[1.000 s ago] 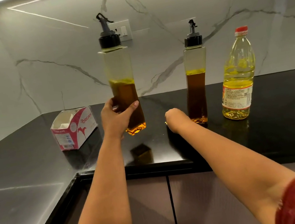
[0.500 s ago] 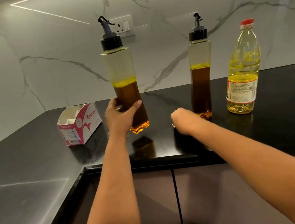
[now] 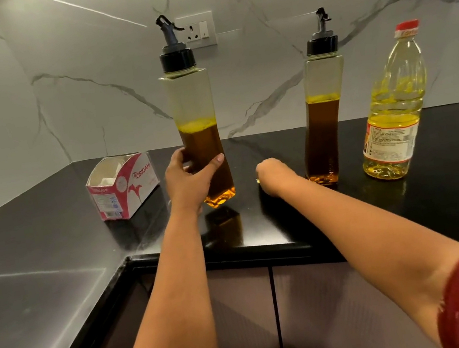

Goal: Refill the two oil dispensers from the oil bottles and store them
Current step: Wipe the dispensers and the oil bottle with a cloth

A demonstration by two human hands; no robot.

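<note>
Left grip [image 3: 189, 177] still grasping 1 dispenser [image 3: 199, 136], now lowered almost onto the counter [image 3: 50, 234]; right grip [image 3: 274, 174] stays clenched, empty. I'd call both dispensers half full; refill pending.

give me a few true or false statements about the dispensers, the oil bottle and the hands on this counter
1. The left hand grips the left dispenser low on its body. True.
2. The right hand holds the right dispenser. False: it is a closed fist beside it, not gripping it.
3. The oil bottle has a red cap. True.
4. Both dispensers are full to the neck. False: each is about half full.
5. The tissue box stands right of the oil bottle. False: it sits at far left.
</note>
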